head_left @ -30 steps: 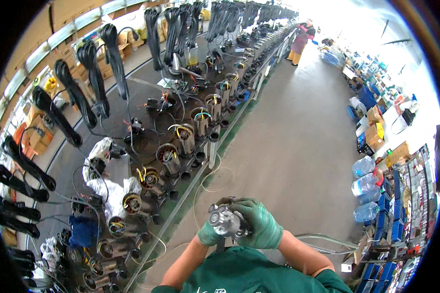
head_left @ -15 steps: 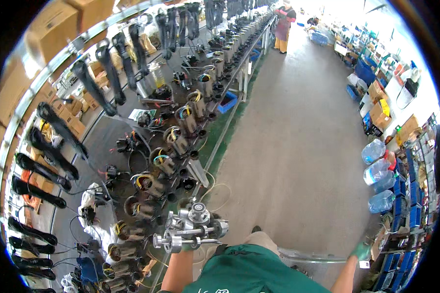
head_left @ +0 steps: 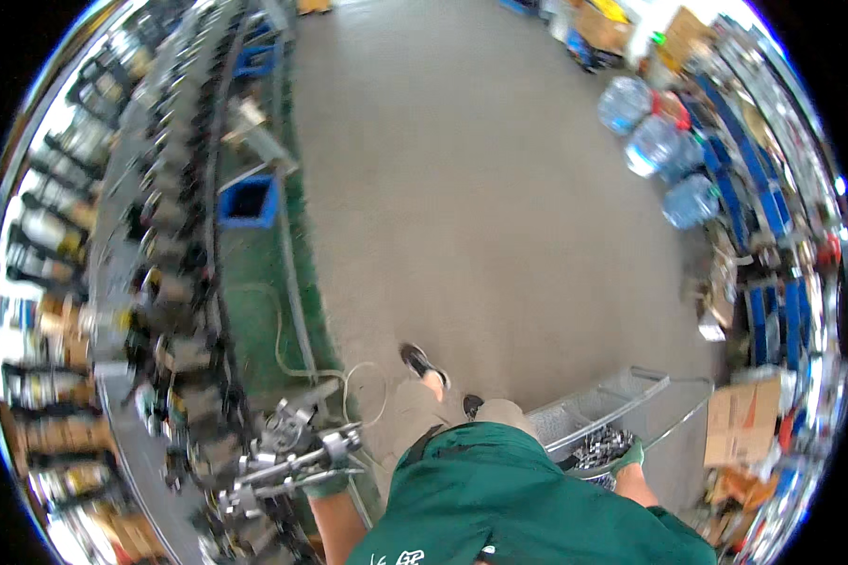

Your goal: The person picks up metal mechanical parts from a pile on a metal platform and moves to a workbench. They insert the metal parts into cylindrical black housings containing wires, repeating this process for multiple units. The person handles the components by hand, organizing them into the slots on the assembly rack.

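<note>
Head: shafts (head_left: pixel 299 460) in left hand (head_left: pixel 327 485)

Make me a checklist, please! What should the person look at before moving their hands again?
1. Gloves on: ok, the left hand and right hand both wear green.
2. Shiny metal parts with the left hand: ok, they sit in a bundle there.
3. Left grip tight: cannot tell, the bundle hides the fingers.
4. Right hand near the small metal parts in the mesh metal frame: ok, right beside them.
5. Right grip: cannot tell, too small and blurry.
</note>
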`<state>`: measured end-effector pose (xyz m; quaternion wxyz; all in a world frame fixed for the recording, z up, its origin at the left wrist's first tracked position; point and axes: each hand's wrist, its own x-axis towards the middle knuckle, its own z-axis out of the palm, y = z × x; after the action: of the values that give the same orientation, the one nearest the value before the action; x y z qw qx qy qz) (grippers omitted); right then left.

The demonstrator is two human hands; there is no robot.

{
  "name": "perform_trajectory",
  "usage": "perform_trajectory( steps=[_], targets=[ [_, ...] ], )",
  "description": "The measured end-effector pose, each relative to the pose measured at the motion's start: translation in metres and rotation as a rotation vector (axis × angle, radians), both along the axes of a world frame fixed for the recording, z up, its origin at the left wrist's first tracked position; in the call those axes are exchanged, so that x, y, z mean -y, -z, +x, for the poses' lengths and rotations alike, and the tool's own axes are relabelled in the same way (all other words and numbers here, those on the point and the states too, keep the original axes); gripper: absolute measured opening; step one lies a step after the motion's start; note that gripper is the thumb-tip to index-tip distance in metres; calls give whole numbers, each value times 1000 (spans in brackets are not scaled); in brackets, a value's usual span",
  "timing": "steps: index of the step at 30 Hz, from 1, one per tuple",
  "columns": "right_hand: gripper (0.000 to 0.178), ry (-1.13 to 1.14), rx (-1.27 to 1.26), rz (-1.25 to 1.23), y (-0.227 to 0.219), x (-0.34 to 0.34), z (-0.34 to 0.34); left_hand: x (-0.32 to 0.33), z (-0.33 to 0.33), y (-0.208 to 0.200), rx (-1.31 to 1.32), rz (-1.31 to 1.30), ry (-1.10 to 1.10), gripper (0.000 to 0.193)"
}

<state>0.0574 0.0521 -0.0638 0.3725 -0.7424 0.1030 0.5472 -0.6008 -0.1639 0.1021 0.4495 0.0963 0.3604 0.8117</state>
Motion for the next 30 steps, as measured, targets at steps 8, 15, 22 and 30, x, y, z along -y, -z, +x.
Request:
perform_trajectory(
  steps=[8,15,22,30],
  targets=[
    [40,-73,319,-147,80,6,104,-136,-93,27,14,-237,31,30],
    [52,-1157,1129,-600,67,-26,143,-205,-104,-11,2,-372,208,31],
    [62,-364,791,-537,-49,-80,7,-295,-101,-28,-58,-458,525,33],
    [54,-422,732,-396,-62,-72,-3,-284,-27,-47,-75,-460,662,34]
  ],
)
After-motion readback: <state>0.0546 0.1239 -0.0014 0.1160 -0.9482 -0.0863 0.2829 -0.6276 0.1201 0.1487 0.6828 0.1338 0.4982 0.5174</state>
